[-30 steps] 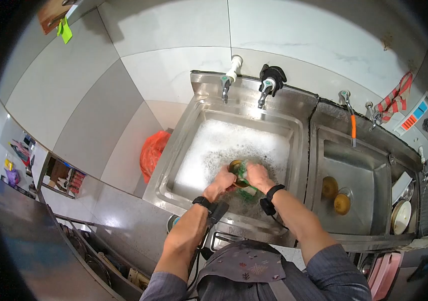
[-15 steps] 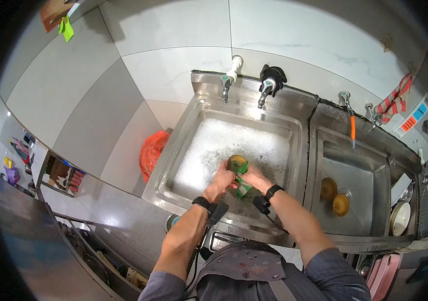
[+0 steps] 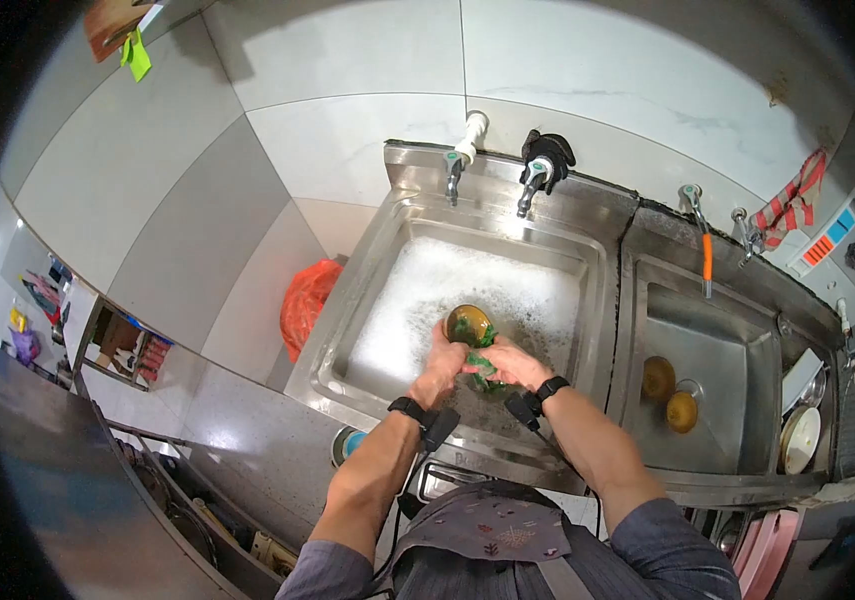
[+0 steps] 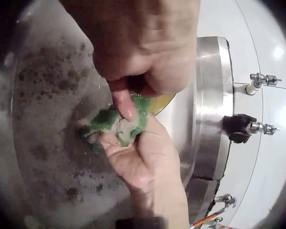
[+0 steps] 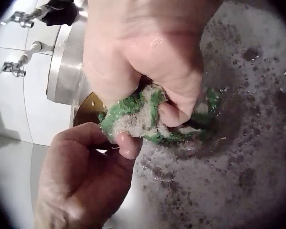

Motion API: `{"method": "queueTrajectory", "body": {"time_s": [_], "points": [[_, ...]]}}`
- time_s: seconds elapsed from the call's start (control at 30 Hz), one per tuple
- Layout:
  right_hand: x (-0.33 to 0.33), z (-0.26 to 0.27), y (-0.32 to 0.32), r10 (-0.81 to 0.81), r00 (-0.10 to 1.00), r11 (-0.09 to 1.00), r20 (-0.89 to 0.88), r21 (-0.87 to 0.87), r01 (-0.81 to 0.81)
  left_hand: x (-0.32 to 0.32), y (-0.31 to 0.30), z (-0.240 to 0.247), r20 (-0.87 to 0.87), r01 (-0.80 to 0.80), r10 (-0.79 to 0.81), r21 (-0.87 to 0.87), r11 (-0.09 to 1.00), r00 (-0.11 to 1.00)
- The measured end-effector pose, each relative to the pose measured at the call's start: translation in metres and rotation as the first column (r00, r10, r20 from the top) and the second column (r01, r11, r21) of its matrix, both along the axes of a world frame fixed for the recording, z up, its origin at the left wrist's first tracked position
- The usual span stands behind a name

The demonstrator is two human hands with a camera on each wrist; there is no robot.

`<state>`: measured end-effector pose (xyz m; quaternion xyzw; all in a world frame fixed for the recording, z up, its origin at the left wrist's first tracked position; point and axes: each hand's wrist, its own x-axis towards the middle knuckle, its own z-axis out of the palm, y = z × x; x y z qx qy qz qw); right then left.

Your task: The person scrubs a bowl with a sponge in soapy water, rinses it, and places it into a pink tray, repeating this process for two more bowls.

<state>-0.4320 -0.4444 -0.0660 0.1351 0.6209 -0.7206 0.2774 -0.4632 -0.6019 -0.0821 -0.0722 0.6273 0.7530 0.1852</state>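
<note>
Over the soapy left basin, the left hand (image 3: 441, 362) grips an amber bowl (image 3: 463, 318) by its near side. A green and whitish scrubbing cloth (image 3: 481, 364) is bunched in the curled fingers of the right hand (image 3: 510, 364), just right of the left one. In the right wrist view the cloth (image 5: 133, 114) lies against the left hand's fingertips, and only a strip of the bowl (image 5: 88, 109) shows behind it. The left wrist view shows the cloth (image 4: 119, 125) between both hands, with the bowl (image 4: 162, 102) mostly hidden behind the left hand.
Two brown round items (image 3: 681, 411) lie in the right basin (image 3: 737, 440). Plates (image 3: 800, 438) stand at its right end. Taps (image 3: 535, 180) line the back wall, one with an orange hose (image 3: 707, 264). A red bag (image 3: 307, 305) is left of the sink.
The bowl has come out from between the hands and shows more of its inside. The right hand with the cloth has turned and sits lower against the left hand.
</note>
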Motion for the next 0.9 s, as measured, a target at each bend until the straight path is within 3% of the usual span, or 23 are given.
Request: {"method": "queueTrajectory", "body": {"time_s": [0.1,0.13,0.17,0.2,0.27,0.33,0.4,0.43,0.47,0.5,0.57,0.6,0.63,0.67,0.7,0.73,0.77,0.8,0.83,0.9], "points": [[-0.002,0.006,-0.009,-0.038,0.997,0.989,-0.065,0.142,0.047,-0.004,-0.01,0.009,0.056,0.046,-0.043,-0.049,0.998,0.997],[-0.009,-0.003,-0.009,0.023,0.974,0.853,-0.223,0.513,0.097,-0.005,-0.014,0.017,0.13,0.155,-0.147,-0.053,0.987,0.981],[-0.014,-0.012,-0.007,0.142,0.93,0.583,-0.339,0.788,0.198,-0.004,-0.016,0.025,0.204,0.261,-0.246,-0.049,0.964,0.948],[-0.012,-0.008,-0.005,0.142,0.93,0.583,-0.339,0.788,0.198,-0.002,-0.017,0.033,0.204,0.26,-0.245,-0.049,0.964,0.948],[-0.01,0.009,0.001,0.342,0.893,0.404,-0.292,0.904,0.141,-0.001,-0.018,0.049,0.24,0.262,-0.246,-0.039,0.964,0.939],[-0.017,-0.01,0.002,0.354,0.89,0.392,-0.288,0.909,0.138,-0.006,-0.017,0.035,0.233,0.232,-0.219,-0.031,0.972,0.948],[-0.027,-0.03,-0.001,0.105,0.968,0.566,-0.23,0.814,0.132,-0.006,-0.011,0.029,0.226,0.204,-0.194,-0.022,0.979,0.955],[-0.026,-0.037,0.0,0.105,0.968,0.565,-0.23,0.815,0.132,-0.002,-0.005,0.03,0.207,0.089,-0.086,-0.004,0.996,0.975],[-0.024,-0.044,0.0,-0.037,0.989,0.894,-0.143,0.437,0.096,0.0,-0.001,0.032,0.189,-0.026,0.023,0.016,1.0,0.982],[-0.022,-0.046,0.0,-0.116,0.993,0.992,0.006,-0.057,0.117,0.0,0.0,0.023,0.189,-0.025,0.022,0.016,1.0,0.982],[-0.011,-0.016,0.002,-0.033,0.999,0.995,-0.017,-0.092,0.031,-0.006,0.003,-0.002,0.013,-0.114,0.114,0.001,0.994,0.993],[-0.008,-0.009,0.003,0.051,0.998,0.99,-0.042,-0.126,-0.056,-0.009,0.0,0.0,0.012,-0.113,0.113,0.001,0.994,0.994],[-0.011,-0.019,0.002,0.048,0.998,0.99,-0.042,-0.127,-0.053,-0.013,-0.007,0.002,0.072,-0.006,0.008,-0.03,1.0,0.997],[-0.014,-0.028,-0.001,0.027,0.974,0.998,-0.223,0.055,-0.014,-0.016,-0.013,0.005,0.135,0.102,-0.095,-0.053,0.993,0.986],[-0.016,-0.037,-0.001,0.039,0.917,0.972,-0.396,0.228,0.057,-0.015,-0.015,0.012,0.136,0.105,-0.097,-0.052,0.993,0.986],[-0.014,-0.022,-0.001,0.038,0.917,0.972,-0.396,0.229,0.059,-0.013,-0.017,0.02,0.194,0.201,-0.185,-0.067,0.977,0.964],[-0.013,-0.007,0.001,0.221,0.898,0.777,-0.38,0.626,0.073,-0.011,-0.019,0.028,0.252,0.295,-0.268,-0.075,0.953,0.93],[-0.011,0.009,0.003,0.379,0.881,0.428,-0.285,0.897,0.107,-0.011,-0.021,0.024,0.251,0.296,-0.269,-0.075,0.952,0.93],[-0.011,0.019,0.005,0.383,0.884,0.439,-0.267,0.895,0.08,-0.013,-0.021,0.02,0.261,0.31,-0.278,-0.089,0.947,0.924],[-0.022,-0.021,0.01,0.374,0.873,0.425,-0.313,0.895,0.138,-0.014,-0.02,0.016,0.275,0.322,-0.285,-0.098,0.942,0.918]]}}
